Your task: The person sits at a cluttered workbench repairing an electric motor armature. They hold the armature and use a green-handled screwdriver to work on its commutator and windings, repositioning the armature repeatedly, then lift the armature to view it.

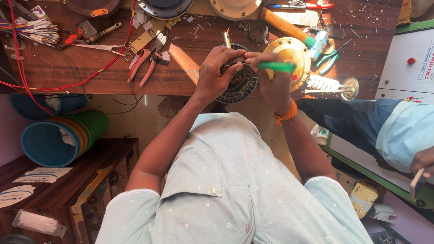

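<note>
A round dark motor stator (239,86) with copper windings rests at the near edge of the wooden workbench (90,72). My left hand (216,72) grips its top, fingers curled over it. My right hand (271,81) holds a green-handled tool (278,67) across the stator's right side. An orange thread band circles my right wrist. A yellowish round motor cover (291,52) lies just behind my right hand.
Pink-handled pliers (144,65), scissors (110,47), red wires (68,83) and a wooden-handled hammer (282,23) lie on the bench. Green pliers (332,58) and a shaft with a spring (325,86) sit at right. Stacked plastic tubs (58,135) stand below left. Another person's legs and hand (422,160) are at right.
</note>
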Demonstrator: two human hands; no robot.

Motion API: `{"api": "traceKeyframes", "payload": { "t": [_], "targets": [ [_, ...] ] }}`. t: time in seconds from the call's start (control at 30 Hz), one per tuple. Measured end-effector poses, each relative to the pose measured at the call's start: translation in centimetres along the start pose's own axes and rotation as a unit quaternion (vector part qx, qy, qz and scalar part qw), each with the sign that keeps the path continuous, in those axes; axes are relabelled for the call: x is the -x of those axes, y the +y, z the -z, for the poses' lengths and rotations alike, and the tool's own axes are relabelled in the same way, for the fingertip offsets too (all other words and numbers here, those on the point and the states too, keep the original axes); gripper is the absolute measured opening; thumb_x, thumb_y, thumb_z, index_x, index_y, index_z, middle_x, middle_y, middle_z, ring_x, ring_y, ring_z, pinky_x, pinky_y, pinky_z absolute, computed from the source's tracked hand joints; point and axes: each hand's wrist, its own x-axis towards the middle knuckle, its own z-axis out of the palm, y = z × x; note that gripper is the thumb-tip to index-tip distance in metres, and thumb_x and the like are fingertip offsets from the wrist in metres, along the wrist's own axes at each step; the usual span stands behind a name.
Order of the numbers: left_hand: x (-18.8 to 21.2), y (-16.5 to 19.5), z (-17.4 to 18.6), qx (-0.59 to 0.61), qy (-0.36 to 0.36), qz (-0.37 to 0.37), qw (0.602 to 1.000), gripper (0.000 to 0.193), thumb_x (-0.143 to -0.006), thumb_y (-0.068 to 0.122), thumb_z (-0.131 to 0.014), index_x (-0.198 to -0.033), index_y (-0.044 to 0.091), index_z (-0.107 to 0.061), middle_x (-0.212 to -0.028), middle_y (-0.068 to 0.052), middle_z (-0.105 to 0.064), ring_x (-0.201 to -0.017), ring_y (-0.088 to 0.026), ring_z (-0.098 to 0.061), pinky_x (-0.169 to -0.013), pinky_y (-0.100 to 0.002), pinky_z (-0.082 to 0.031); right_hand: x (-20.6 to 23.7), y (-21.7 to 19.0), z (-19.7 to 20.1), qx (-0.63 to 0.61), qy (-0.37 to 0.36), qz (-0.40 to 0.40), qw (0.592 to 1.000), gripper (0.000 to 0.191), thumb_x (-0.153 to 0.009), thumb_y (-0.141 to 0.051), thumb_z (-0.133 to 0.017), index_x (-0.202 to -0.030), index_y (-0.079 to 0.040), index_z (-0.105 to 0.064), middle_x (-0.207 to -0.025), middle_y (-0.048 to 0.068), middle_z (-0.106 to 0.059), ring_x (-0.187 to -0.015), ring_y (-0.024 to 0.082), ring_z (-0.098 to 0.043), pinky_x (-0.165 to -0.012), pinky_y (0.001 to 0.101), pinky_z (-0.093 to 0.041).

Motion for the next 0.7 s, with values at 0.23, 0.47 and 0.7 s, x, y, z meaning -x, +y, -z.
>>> {"api": "traceKeyframes", "payload": {
  "t": [0.23,0.47,0.7],
  "targets": [
    [0.7,-0.8,-0.2,0.013,0.007,-0.02,1.0,0.032,-0.095,0.015,-0.077,-0.126,0.013,-0.07,-0.108,-0.005,-0.07,-0.104,-0.026,-0.064,-0.09,-0.039,-0.054,-0.2,1.3,1.5,-0.064,-0.063,0.008,0.996,0.01,-0.109,0.009,-0.054,-0.111,-0.001,-0.053,-0.11,0.011,-0.064,-0.123,0.026,-0.07,-0.108,0.0384,-0.058],
    [1.4,-1.6,-0.6,0.035,0.03,-0.039,0.998,0.03,-0.097,0.014,-0.076,-0.127,0.013,-0.071,-0.111,-0.004,-0.073,-0.104,-0.025,-0.066,-0.092,-0.037,-0.054,0.5,2.6,0.7,-0.095,-0.04,0.044,0.994,0.01,-0.109,0.002,-0.058,-0.111,-0.003,-0.05,-0.114,0.014,-0.068,-0.122,0.03,-0.069,-0.109,0.0404,-0.056],
    [2.1,-0.8,-0.5,0.157,0.044,-0.001,0.987,0.041,-0.103,0.016,-0.069,-0.142,0.009,-0.06,-0.122,-0.008,-0.068,-0.116,-0.023,-0.066,-0.104,-0.034,-0.053,0.5,3.1,0.1,-0.26,0.043,0.035,0.964,0.005,-0.109,-0.003,-0.057,-0.112,-0.006,-0.055,-0.111,0.016,-0.074,-0.118,0.031,-0.073,-0.107,0.0428,-0.058]
  ]
}}
